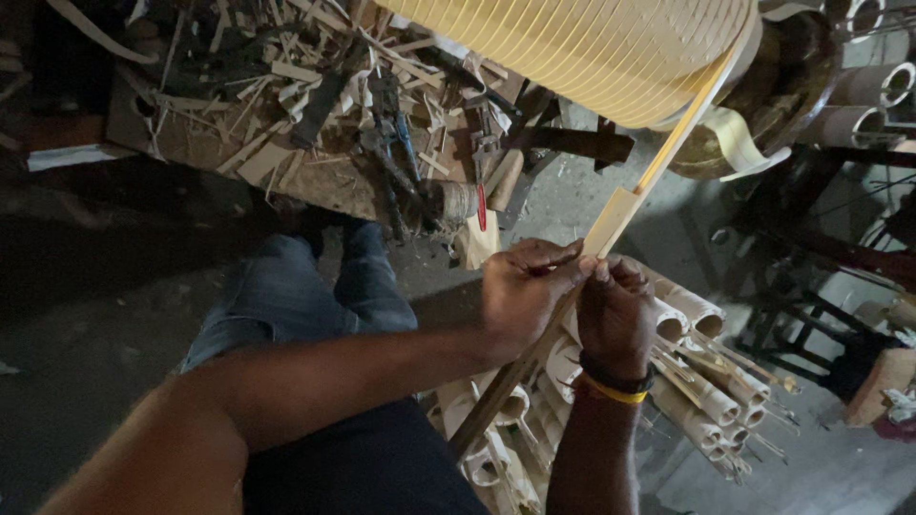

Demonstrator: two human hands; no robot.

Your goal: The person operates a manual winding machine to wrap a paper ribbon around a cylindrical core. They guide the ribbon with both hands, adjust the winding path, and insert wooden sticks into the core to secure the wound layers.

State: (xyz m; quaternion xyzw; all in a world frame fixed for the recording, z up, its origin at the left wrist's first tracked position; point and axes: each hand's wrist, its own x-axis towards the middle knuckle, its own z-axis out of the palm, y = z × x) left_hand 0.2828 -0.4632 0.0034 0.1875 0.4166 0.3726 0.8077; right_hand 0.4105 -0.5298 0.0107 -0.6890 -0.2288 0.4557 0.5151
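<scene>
Both hands meet on one thin, pale strip (625,205) near the middle of the view. Left hand (520,296): fingers curled, thumb and fingertips pinching the strip from the left. Right hand (615,315): closed around the same strip from the right, just below the left's pinch; the two hands touch. Right wrist carries two bands (615,383), one dark, one yellow.

Strip: runs on a diagonal, from a darker stick-like length (496,401) low between the forearms, up through the hands, to the rim of a large coil of wound pale strips (592,48) at top centre. Just above the fingers sits a wider flat piece where the strip looks doubled; I cannot tell whether it is a joint or an overlap.

Edges and room: the coil hangs close over the hands, so little space above. To the right and below the hands lies a stack of pale tubes (706,381), open ends facing the camera, touching or nearly touching the right hand's underside; count uncertain, roughly a dozen ends visible. To the left, the person's knees in blue jeans (286,296) and bare dark floor (86,286), the widest free area. Ahead, a low work board (324,181) heaped with offcuts and shavings, too many to count. On it: one pair of blue-handled pliers (401,133), and one red-handled tool (481,205) at its near edge.

Top right: three more tube ends (873,86), well apart from the hands.
</scene>
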